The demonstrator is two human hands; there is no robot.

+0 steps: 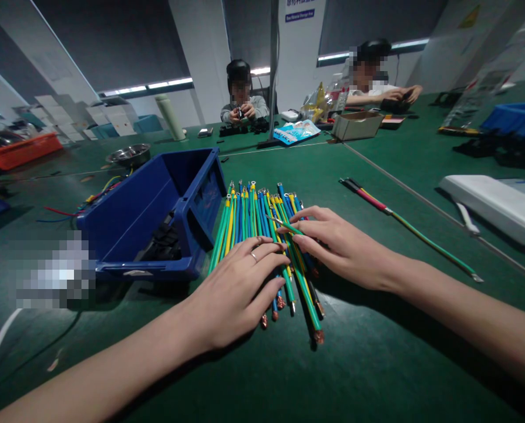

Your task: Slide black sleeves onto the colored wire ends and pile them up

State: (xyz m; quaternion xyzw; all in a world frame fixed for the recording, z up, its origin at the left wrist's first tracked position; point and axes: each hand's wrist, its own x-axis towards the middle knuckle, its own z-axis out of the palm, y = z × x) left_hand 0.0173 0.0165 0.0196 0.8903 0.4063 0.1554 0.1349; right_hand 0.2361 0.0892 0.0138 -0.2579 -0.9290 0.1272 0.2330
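In front of me lies a row of cut cables (247, 214), green-yellow, blue and black, side by side. Ring lugs top many far ends; bare copper shows at several near ends. Across the middle of the row rests my left hand (231, 294), palm down with its fingers apart, a ring on one finger. My right hand (346, 247), at the row's right side, pinches a thin green-yellow wire (292, 228) whose metal tip points left. The rest of that wire is hidden by the fingers. Close by on the left is a blue bin (134, 272) with black parts (161, 242) inside.
A longer green-yellow cable (421, 235) with black and red sleeving lies at right, near a white device (491, 205). Behind are a metal bowl (130, 155), a cardboard box (357, 126) and an upright pole (272, 88). Two people (245, 108) work across the table.
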